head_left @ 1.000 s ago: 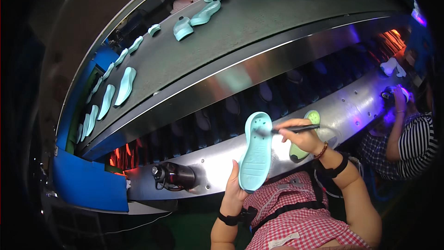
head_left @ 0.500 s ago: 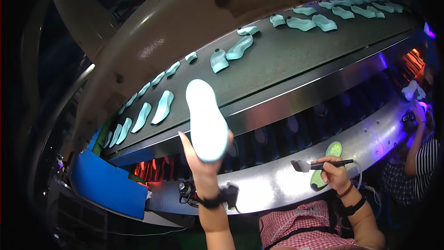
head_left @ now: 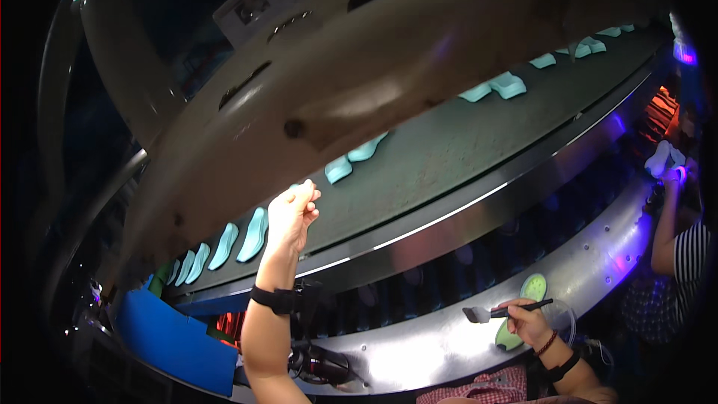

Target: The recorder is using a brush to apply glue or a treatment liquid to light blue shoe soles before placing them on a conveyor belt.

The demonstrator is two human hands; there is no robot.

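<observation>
My left hand is raised over the dark conveyor belt, close to the hood's lower edge. Its fingers are curled together; a pale turquoise sliver shows behind them, and I cannot make out whether they hold it. Turquoise shoe soles lie on the belt to its left, and another sole is just to its right. My right hand grips a flat brush by its black handle, bristles pointing left. Beneath that hand, a lime-green sole-shaped piece rests on the metal ledge, partly covered.
A brown hood overhangs the belt's far side. Between belt and ledge runs a dark lower track with dim soles. A blue panel and a black bottle-like object are at the left. A co-worker's hand holds pale soles at the far right.
The turquoise sole that my left hand held up no longer shows in it; that hand has moved left, over the belt. My right hand still grips the brush. The whole view has tilted.
</observation>
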